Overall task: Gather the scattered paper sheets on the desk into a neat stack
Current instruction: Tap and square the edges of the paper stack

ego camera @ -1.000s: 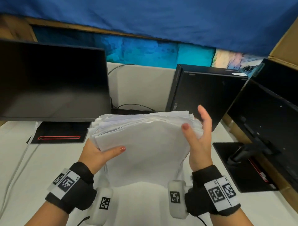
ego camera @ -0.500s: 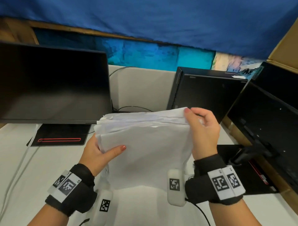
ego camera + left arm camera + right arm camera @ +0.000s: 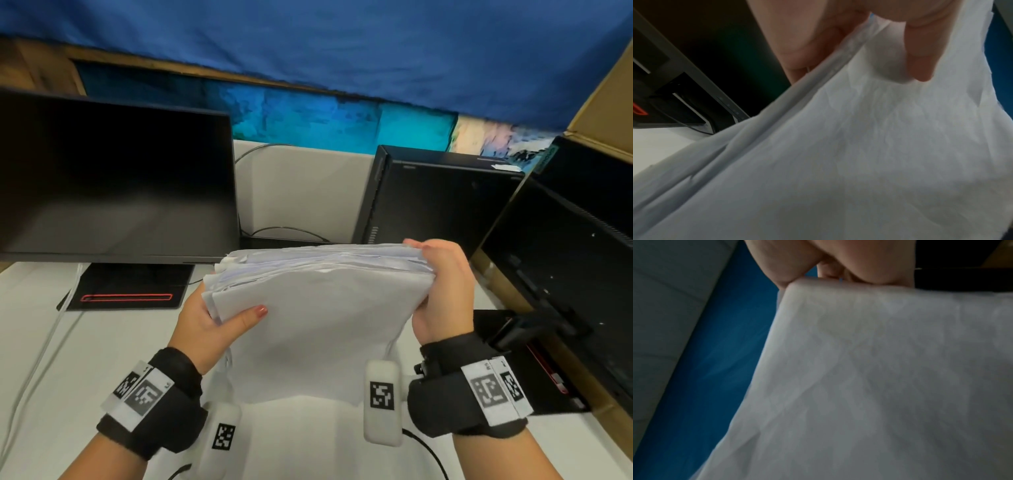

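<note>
A thick stack of white paper sheets (image 3: 315, 322) stands on edge on the white desk (image 3: 85, 359), its upper edges ragged and fanned. My left hand (image 3: 212, 318) grips the stack's left side, thumb across the front sheet. My right hand (image 3: 442, 287) is curled over the top right corner and grips it. In the left wrist view the paper stack (image 3: 859, 154) fills the frame under my left hand (image 3: 869, 47), whose thumb lies on the front sheet. The right wrist view shows the paper stack (image 3: 890, 378) with my right hand (image 3: 834, 272) at its top edge.
A dark monitor (image 3: 113, 178) stands at the back left over its black base (image 3: 130, 287). A black computer case (image 3: 435, 202) is behind the stack. Another monitor (image 3: 568, 260) and its base (image 3: 534, 359) crowd the right. White cables (image 3: 34, 370) run along the left.
My right hand went from flat against the stack's right edge to curled over its top right corner. The stack's top edges are drawn closer together. My left hand kept its grip.
</note>
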The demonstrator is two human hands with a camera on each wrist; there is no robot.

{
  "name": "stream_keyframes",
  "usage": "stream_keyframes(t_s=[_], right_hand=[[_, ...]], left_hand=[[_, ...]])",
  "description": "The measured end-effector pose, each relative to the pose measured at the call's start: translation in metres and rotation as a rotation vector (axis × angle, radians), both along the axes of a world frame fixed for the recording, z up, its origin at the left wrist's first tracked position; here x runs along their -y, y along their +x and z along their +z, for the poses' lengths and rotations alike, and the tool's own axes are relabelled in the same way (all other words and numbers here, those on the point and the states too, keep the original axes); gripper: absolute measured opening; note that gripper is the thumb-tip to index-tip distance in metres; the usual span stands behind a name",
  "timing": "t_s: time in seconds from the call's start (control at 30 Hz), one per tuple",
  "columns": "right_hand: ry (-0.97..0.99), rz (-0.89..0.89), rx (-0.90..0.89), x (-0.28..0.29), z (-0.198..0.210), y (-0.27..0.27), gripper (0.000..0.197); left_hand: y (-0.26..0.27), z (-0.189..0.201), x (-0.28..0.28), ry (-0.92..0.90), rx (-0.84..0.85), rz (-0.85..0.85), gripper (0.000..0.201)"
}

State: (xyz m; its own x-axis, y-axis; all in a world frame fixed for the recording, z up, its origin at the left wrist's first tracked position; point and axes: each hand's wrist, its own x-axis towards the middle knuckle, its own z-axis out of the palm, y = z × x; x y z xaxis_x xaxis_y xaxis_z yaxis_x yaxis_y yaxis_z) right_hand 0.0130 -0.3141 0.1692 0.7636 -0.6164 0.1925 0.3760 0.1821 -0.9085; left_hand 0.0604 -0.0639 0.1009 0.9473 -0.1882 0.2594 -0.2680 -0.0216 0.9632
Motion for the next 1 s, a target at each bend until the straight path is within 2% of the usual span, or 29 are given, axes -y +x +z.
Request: stream_keyframes(t_s=[0.07, 0.13, 0.23, 0.3, 0.37, 0.47, 0.5, 0.6, 0.7, 0.77, 0.9, 1.0], right_hand=[[0.028, 0.042, -0.027, -0.003, 0.0, 0.0, 0.01], [-0.012, 0.04, -0.092, -0.004, -0.002, 0.003, 0.013], [0.067, 0.097, -0.148, -0.002, -0.004, 0.003, 0.017], [0.028, 0.161, -0.079, 0.001, -0.007, -0.001, 0.04], [-0.206, 0.264, -0.024, 0.003, -0.014, -0.006, 0.048], [-0.464, 0.346, -0.04, 0.009, -0.035, -0.008, 0.101], [-0.493, 0.341, -0.104, 0.009, -0.041, -0.008, 0.1], [-0.443, 0.245, -0.211, 0.003, -0.05, -0.007, 0.046], [-0.448, 0.194, -0.177, -0.005, -0.049, -0.006, 0.031], [-0.445, 0.156, -0.106, -0.008, -0.043, -0.007, 0.03], [-0.45, 0.1, -0.045, -0.007, -0.045, -0.017, 0.035], [-0.437, 0.229, -0.148, -0.003, -0.06, -0.022, 0.064]], left_hand=[[0.0, -0.001, 0.0, 0.003, 0.01, 0.001, 0.101], [0.0, -0.001, 0.001, 0.0, 0.021, 0.003, 0.102], [0.0, 0.003, 0.004, -0.009, 0.034, -0.016, 0.094], [0.001, 0.004, 0.006, 0.015, 0.05, 0.007, 0.067], [0.004, 0.003, 0.008, 0.01, 0.039, 0.07, 0.031], [0.01, 0.001, 0.006, -0.025, 0.017, 0.101, 0.028], [0.009, 0.003, 0.006, -0.027, -0.001, 0.088, 0.026], [0.009, 0.004, 0.01, 0.063, 0.017, 0.014, 0.037], [0.005, 0.011, 0.021, 0.156, 0.068, 0.053, 0.034], [0.002, 0.02, 0.024, 0.122, 0.11, 0.103, 0.028], [-0.004, 0.025, 0.019, 0.044, 0.152, 0.076, 0.04], [-0.007, 0.009, 0.013, 0.04, 0.039, 0.139, 0.042]])
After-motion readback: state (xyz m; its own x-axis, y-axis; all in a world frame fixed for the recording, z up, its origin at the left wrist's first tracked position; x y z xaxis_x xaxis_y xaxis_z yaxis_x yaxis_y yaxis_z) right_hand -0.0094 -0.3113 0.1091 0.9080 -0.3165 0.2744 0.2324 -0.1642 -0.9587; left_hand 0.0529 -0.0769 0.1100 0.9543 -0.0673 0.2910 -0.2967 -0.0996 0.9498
